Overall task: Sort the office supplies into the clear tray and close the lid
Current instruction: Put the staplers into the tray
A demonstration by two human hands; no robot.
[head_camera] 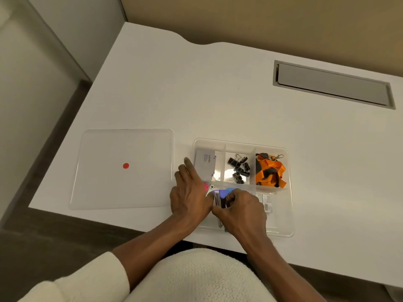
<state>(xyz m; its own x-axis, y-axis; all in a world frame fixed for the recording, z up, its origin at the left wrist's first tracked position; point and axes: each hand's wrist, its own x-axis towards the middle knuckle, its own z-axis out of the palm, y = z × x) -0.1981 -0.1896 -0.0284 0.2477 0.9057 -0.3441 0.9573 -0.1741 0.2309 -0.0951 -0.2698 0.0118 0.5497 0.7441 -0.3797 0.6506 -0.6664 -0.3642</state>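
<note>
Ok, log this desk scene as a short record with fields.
tray: clear, divided, open, on white desk
lid: flat on desk, left of tray, red dot at centre
back compartments: cards; black binder clips; orange lanyard
front compartment: both hands working, small items partly hidden
left hand: on tray's left edge
right hand: curled around small items

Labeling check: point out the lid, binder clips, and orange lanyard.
lid (139, 149): head view, bare clear panel above its red dot.
binder clips (238, 167): head view, middle of the black pile.
orange lanyard (270, 172): head view, bunched strap.

left hand (189, 192): flat, fingers extended | right hand (242, 211): fingers curled
</note>
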